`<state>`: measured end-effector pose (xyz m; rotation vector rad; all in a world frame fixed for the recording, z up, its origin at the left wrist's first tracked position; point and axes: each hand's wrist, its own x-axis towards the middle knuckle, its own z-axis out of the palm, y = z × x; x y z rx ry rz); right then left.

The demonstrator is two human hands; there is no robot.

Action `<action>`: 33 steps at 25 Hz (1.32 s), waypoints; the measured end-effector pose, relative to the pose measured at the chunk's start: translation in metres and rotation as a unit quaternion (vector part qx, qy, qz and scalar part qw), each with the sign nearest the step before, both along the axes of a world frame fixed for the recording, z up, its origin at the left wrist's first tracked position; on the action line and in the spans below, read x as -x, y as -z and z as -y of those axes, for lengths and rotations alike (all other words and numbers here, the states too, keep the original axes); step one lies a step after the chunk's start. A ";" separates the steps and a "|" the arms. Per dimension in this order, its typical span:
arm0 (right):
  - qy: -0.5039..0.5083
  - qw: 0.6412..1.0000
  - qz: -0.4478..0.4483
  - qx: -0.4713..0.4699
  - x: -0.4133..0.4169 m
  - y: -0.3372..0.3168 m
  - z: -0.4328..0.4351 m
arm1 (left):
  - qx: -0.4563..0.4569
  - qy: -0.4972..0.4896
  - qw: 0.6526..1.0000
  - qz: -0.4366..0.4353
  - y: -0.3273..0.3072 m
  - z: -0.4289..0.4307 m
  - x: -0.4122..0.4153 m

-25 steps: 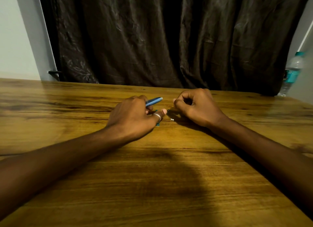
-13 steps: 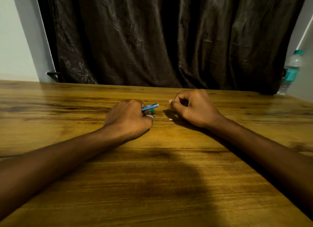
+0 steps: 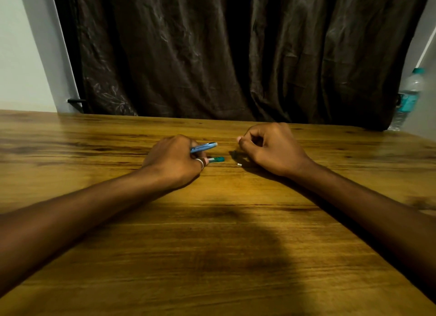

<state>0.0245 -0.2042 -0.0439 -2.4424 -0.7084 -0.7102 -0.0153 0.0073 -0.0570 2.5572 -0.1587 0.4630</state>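
Toward the far edge of the wooden desk (image 3: 212, 256), the left hand (image 3: 174, 162) and right hand (image 3: 271, 148) are rested with fingers curled, a blue pen (image 3: 204, 147) gripped in the left, the right's contents not discernible, a teal cap (image 3: 216, 160) and tiny white piece (image 3: 239, 164) laid between them.

A slim light-blue pen (image 3: 203, 147) stuck out of the left hand's (image 3: 174, 161) grip, nearly level, its tip pointing right. Just nearer, a short teal piece (image 3: 216, 160) lay flat on the counter (image 3: 212, 245) at that hand's fingertip. A tiny white bit (image 3: 239, 164) lay beside the right hand (image 3: 271, 148).
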 end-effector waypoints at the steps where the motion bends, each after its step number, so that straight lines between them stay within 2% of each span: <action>1: 0.001 1.000 -0.004 0.002 0.000 0.000 0.000 | 0.004 -0.001 1.000 -0.001 0.000 -0.001 -0.001; 6: 0.016 1.000 -0.008 -0.012 -0.001 0.001 -0.002 | 0.014 0.016 1.000 -0.001 0.000 0.000 -0.001; 9: 0.010 0.999 -0.021 -0.040 0.001 0.000 -0.004 | 0.079 0.041 0.996 0.009 -0.002 0.000 0.001; 12: -0.028 0.984 -0.094 -0.148 0.005 0.000 -0.008 | 0.146 0.074 0.986 0.026 -0.003 0.000 0.002; 15: -0.078 0.956 -0.163 -0.232 0.010 -0.002 -0.011 | 0.170 0.103 0.979 0.036 -0.003 0.000 0.003; 33: -0.111 0.917 -0.230 -0.307 0.012 -0.003 -0.018 | 0.140 0.095 0.985 0.028 -0.006 0.002 0.006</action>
